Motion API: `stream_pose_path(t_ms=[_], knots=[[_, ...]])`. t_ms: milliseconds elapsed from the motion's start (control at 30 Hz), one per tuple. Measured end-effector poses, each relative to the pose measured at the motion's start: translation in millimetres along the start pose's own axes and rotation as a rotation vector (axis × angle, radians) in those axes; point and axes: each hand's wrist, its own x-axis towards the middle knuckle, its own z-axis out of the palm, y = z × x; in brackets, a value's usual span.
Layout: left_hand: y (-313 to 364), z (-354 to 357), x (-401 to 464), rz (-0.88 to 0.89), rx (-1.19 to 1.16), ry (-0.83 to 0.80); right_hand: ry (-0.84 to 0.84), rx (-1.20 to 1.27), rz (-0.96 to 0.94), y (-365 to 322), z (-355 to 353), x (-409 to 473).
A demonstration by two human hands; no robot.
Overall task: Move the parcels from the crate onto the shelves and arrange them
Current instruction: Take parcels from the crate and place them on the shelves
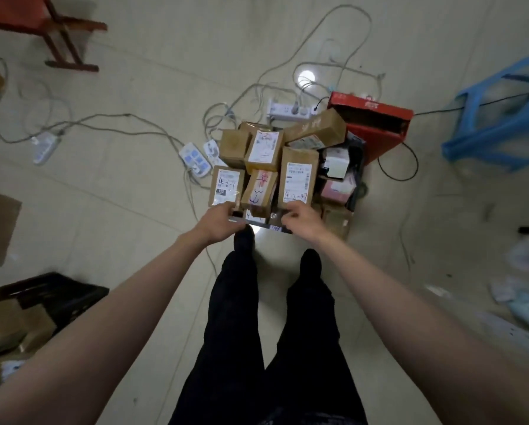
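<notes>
- Crate (356,167) sits on the floor (134,185) ahead of the person's feet, heaped with parcels above the rim.
- Left hand (218,220) has fingers curled at the near edge under parcel 4-2-1 (226,187); looks like a grip on the crate's near rim, can't confirm.
- Right hand (298,217) has fingers bent at the base of parcel 4-2-47 (297,176); pinch or mere touch, can't tell.
- Shelves not in view.
- Judgement: step in hand is picking or lifting the load. Take top parcels first and support from below; the slanted box (318,125) on top could slide.
- Hazards: cables (110,121) and power strips (195,157) right beside the crate, trip risk.
- Nearby: red box (376,124) touching the crate's far side, blue stool (499,115) right, second black crate (61,297) left.
</notes>
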Motion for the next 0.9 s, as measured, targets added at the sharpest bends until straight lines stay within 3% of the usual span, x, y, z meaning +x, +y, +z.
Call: stream_pose_path(t_ms=[233, 433, 667, 900], knots=[[-27, 19, 116, -0.077, -0.228, -0.025, 0.009, 0.254, 0.159, 26, 37, 105], [-46, 37, 168, -0.097, -0.335, -0.086, 0.03, 0.361, 0.114, 37, 72, 160], [-49, 39, 159, -0.018, -0.354, -0.14, 0.052, 0.388, 0.105, 36, 86, 156], [-22, 9, 80, 0.111, -0.33, -0.088, 0.182, 0.481, 0.113, 19, 72, 79]])
